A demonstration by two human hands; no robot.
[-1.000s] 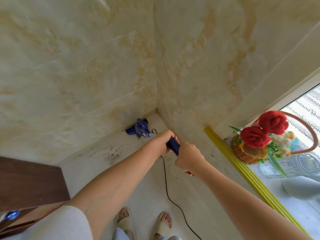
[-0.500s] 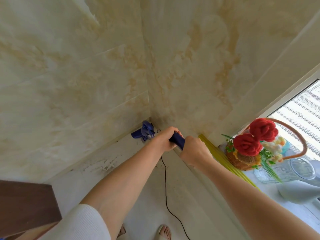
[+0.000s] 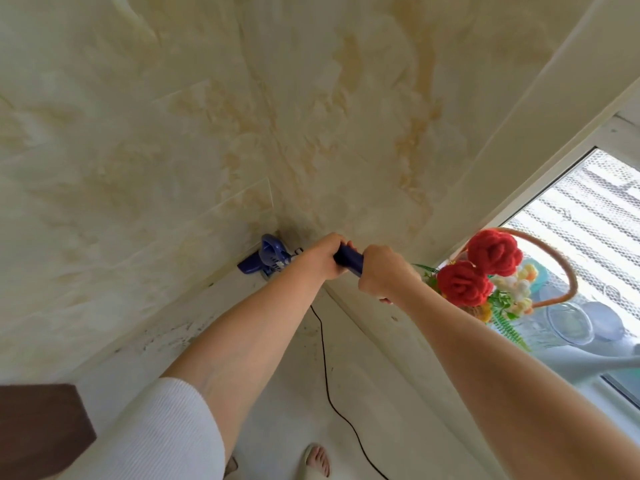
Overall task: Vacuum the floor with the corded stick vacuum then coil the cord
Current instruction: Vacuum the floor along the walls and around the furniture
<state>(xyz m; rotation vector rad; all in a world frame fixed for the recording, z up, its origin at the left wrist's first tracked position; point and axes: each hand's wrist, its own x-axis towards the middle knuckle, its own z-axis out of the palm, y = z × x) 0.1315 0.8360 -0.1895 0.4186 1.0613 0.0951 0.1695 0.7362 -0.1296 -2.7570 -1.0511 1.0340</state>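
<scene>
The blue stick vacuum's head (image 3: pixel 266 258) lies on the pale floor, tucked into the corner where two marbled walls meet. My left hand (image 3: pixel 322 256) grips the dark blue handle (image 3: pixel 349 260) further down, and my right hand (image 3: pixel 382 271) grips it just behind. Most of the stick is hidden by my hands and forearms. The black cord (image 3: pixel 325 368) hangs from under my hands and trails across the floor toward the bottom edge.
A wicker basket with red knitted roses (image 3: pixel 479 271) and clear glass vessels (image 3: pixel 571 323) stand on the window ledge at right. A dark wooden furniture corner (image 3: pixel 41 431) juts in at bottom left. One sandalled foot (image 3: pixel 316 460) shows below.
The vacuum head has slid deeper into the wall corner, both hands pushing forward with it. My view has tilted upward, so the yellow strip and most of my feet are gone.
</scene>
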